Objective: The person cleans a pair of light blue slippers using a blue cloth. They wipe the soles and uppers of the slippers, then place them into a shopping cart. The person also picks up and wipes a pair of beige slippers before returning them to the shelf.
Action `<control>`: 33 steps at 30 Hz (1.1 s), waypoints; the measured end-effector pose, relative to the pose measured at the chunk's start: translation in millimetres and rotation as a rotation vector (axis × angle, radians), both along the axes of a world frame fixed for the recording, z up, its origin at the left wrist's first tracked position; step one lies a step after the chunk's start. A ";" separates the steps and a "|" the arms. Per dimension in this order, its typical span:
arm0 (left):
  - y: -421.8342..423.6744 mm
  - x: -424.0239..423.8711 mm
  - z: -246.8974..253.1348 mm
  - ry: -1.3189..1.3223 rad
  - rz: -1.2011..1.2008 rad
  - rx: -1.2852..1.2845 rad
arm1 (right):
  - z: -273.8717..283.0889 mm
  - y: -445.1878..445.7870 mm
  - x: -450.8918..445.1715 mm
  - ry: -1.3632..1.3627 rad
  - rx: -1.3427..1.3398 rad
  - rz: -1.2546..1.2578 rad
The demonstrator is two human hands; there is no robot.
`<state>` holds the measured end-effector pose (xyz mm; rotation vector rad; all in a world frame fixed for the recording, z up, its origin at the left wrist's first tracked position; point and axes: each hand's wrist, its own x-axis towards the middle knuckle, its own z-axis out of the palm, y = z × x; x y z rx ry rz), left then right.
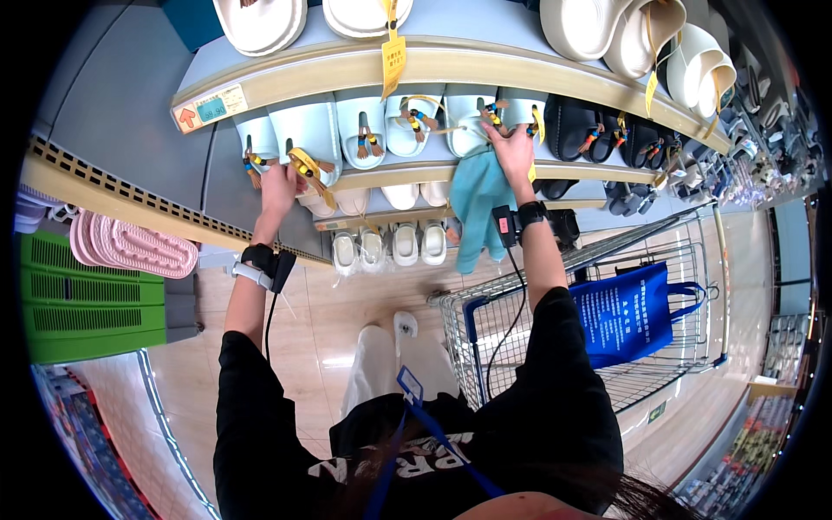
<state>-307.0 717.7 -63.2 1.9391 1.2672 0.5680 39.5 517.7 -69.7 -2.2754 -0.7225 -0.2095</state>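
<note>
Pale blue slippers (362, 133) with beaded, tasselled cords stand in a row on the middle shelf. At the row's left end, my left hand (281, 187) is curled against the front of a pale blue slipper (304, 127) with a yellow tag. Its fingertips are partly hidden, so its grip cannot be made out. My right hand (513, 153) is at the front of the slippers farther right, by their beads and tags. From it a teal cloth (480, 195) hangs down over the shelf edge.
Black slippers (572, 127) stand right of the blue ones. White shoes (575, 29) fill the shelf above; white slippers (404, 244) sit low down. A shopping cart (481, 351) with a blue bag (624, 315) stands at my right. Green crates (91, 299) and pink slippers (133, 244) are left.
</note>
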 end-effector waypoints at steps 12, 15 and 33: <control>2.9 -1.5 -5.0 0.001 -0.011 0.009 | -18.0 -3.9 19.8 -0.247 0.042 -0.074; 5.6 -1.6 -7.1 0.019 -0.027 0.010 | -14.7 -13.9 38.8 -0.318 -0.005 -0.047; 4.5 -0.9 -6.8 0.029 -0.053 0.043 | -3.0 -50.9 60.0 0.062 -0.062 0.192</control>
